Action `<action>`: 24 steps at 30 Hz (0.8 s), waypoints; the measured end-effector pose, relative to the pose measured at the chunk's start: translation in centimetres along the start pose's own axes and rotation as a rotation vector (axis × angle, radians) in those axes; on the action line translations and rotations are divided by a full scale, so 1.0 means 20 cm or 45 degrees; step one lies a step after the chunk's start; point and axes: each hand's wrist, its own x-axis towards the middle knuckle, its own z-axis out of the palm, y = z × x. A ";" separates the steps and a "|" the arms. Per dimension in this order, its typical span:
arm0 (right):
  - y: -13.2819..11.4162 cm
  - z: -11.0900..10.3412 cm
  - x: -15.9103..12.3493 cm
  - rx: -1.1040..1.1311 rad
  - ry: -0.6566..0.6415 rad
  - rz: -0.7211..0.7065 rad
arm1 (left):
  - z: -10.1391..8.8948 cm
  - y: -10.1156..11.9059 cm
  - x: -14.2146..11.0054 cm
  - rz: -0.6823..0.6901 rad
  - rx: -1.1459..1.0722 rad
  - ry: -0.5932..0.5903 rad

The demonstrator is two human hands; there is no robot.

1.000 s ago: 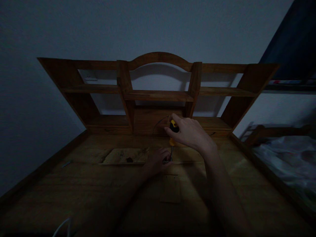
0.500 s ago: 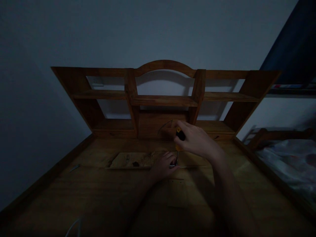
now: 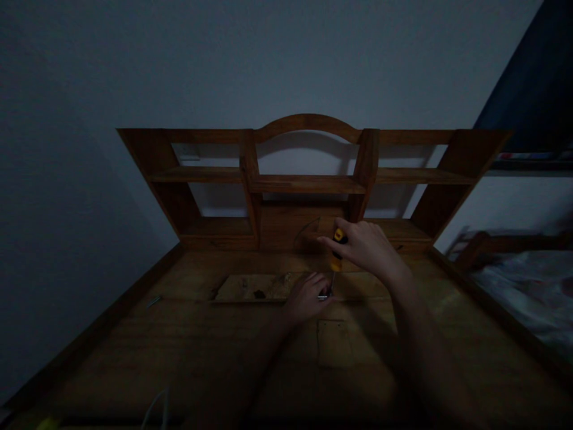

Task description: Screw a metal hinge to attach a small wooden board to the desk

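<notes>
My right hand (image 3: 369,248) grips the yellow and black handle of a screwdriver (image 3: 337,257), its thumb stretched out to the left. The screwdriver stands nearly upright, shaft downward. Its tip meets or comes very close to a small shiny metal piece (image 3: 323,297), whose kind I cannot make out in the dim light. Fingers of my left hand (image 3: 308,297) are closed around that piece and partly cover it. Both hands are over a long wooden strip (image 3: 242,288) with dark stains, set in the wooden desktop (image 3: 188,340).
A wooden shelf unit (image 3: 308,184) stands at the back of the desk. On the left lies a thin metal object (image 3: 154,301). A pale cable (image 3: 155,406) curves at the near edge. A rectangular panel (image 3: 335,345) shows in the desktop. Plastic-covered things (image 3: 528,280) are at right.
The view has shifted, so the whole scene sits further right. The right thumb has straightened away from the screwdriver handle. My left hand stays on the metal piece.
</notes>
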 end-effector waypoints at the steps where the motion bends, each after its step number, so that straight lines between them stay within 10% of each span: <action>1: 0.01 0.00 0.01 0.046 -0.002 0.005 | 0.00 0.00 0.00 -0.003 0.003 0.000; 9: 0.26 0.04 0.03 0.784 -0.373 -0.049 | 0.00 0.00 0.00 -0.018 -0.032 0.014; 24: 0.12 -0.35 -0.07 0.675 0.481 -0.072 | 0.03 -0.05 0.03 -0.022 -0.098 0.007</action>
